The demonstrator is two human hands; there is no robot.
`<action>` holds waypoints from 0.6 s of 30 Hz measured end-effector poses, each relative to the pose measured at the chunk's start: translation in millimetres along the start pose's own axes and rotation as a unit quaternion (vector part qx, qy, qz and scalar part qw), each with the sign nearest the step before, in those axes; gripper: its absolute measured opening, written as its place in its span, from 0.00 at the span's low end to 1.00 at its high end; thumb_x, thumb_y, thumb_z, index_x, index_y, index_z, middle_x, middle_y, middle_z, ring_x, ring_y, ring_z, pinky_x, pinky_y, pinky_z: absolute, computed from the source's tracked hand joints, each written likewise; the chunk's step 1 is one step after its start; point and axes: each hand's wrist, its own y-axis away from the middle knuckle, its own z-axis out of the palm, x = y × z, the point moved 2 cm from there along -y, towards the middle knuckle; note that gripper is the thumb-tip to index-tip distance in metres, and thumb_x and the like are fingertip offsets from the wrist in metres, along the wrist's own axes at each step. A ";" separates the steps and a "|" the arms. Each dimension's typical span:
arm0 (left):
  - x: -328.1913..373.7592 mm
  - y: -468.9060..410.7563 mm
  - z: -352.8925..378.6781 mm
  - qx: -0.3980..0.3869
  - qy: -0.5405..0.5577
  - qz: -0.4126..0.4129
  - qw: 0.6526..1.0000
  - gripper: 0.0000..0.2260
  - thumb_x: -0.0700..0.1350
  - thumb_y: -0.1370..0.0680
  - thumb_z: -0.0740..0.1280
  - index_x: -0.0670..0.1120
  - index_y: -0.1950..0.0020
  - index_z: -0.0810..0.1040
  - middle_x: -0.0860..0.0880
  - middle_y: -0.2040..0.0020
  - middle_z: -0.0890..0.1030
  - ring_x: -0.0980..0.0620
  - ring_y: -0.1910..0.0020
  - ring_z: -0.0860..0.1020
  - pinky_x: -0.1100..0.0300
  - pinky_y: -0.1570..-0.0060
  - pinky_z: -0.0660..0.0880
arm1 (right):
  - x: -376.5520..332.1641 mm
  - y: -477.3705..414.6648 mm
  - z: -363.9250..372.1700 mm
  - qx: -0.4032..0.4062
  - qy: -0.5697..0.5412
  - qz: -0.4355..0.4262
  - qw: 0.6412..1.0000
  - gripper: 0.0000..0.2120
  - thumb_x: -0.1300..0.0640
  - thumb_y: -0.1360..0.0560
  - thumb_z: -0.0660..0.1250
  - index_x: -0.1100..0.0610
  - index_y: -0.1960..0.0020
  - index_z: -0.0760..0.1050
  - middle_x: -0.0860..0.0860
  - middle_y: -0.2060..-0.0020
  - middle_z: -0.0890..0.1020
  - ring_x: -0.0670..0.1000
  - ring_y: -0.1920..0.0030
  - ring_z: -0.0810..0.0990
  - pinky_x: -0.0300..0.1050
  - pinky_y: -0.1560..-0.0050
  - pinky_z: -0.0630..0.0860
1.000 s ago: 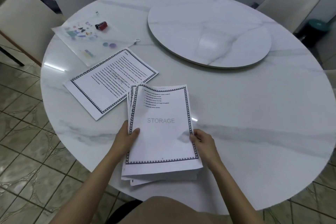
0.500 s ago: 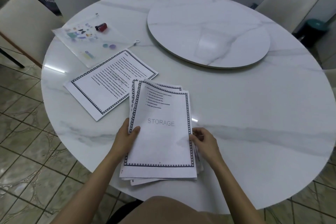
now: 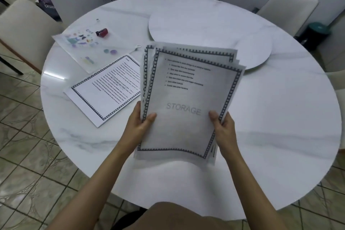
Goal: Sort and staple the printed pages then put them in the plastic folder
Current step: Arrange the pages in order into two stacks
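Newly raised off the near edge of the table (image 3: pixel 261 136): fanned stack of pages (image 3: pixel 186 110), pinched at its sides by left hand (image 3: pixel 138 127) and right hand (image 3: pixel 224 129). Probably being squared for stapling; plastic folder (image 3: pixel 82 48) well apart, far-left edge.

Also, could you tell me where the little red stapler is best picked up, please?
Probably pinch the red stapler across its two long sides, coming from above: it lies low on the plastic folder, clear all round. The left hand is nearer, though it holds pages.
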 end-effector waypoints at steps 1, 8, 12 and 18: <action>6.2 -2.9 3.7 0.014 0.008 0.013 1.000 0.14 0.43 0.23 0.66 0.55 0.41 0.69 0.57 0.45 0.78 0.63 0.50 0.79 0.67 0.54 0.77 | -9.2 0.3 1.7 0.017 -0.011 -0.023 1.000 0.08 0.55 0.23 0.62 0.53 0.44 0.72 0.41 0.52 0.80 0.37 0.53 0.81 0.30 0.57 0.76; 42.5 -14.0 20.6 0.060 -0.010 0.110 0.992 0.16 0.45 0.26 0.65 0.50 0.39 0.68 0.58 0.45 0.75 0.66 0.47 0.75 0.67 0.49 0.75 | -46.6 6.0 3.5 0.074 -0.029 -0.134 0.988 0.08 0.62 0.22 0.59 0.49 0.52 0.70 0.36 0.62 0.82 0.34 0.59 0.80 0.29 0.61 0.75; 36.0 -11.9 17.7 0.070 -0.014 0.097 0.993 0.13 0.44 0.28 0.68 0.56 0.48 0.68 0.57 0.51 0.75 0.68 0.54 0.76 0.70 0.54 0.74 | -40.1 7.5 -0.5 0.072 -0.008 -0.139 0.988 0.05 0.59 0.24 0.61 0.54 0.48 0.70 0.41 0.58 0.79 0.34 0.59 0.79 0.29 0.60 0.75; 26.8 -6.9 16.1 0.089 -0.010 0.074 0.993 0.09 0.40 0.24 0.67 0.52 0.52 0.69 0.54 0.54 0.77 0.67 0.58 0.77 0.70 0.58 0.75 | -31.7 12.3 2.7 0.069 -0.026 -0.110 0.991 0.05 0.62 0.21 0.58 0.54 0.53 0.71 0.40 0.63 0.81 0.35 0.62 0.79 0.30 0.64 0.75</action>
